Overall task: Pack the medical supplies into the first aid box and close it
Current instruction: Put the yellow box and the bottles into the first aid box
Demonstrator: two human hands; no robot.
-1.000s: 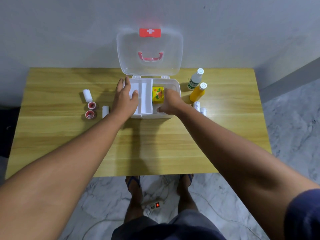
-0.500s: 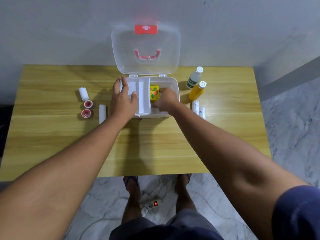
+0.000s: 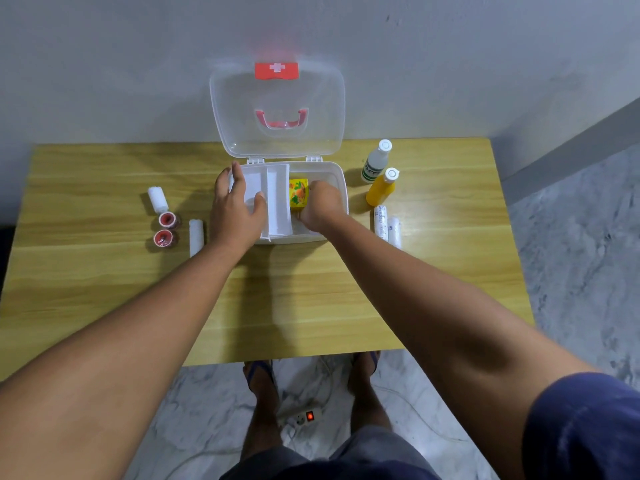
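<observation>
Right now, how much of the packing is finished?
Just begun. Done: only the yellow packet is inside the first aid box. In hand: the left hand rests on the white tray, the right hand is beside the packet. Left: two bottles, four white rolls, two red tape rolls, then shutting the lid.

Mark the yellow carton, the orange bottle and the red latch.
Small yellow printed carton [image 3: 298, 195]: head view, top face.
Orange white-capped plastic bottle [image 3: 380, 192]: head view, body.
Red plastic lid latch [image 3: 276, 68]: head view, white cross.
</observation>
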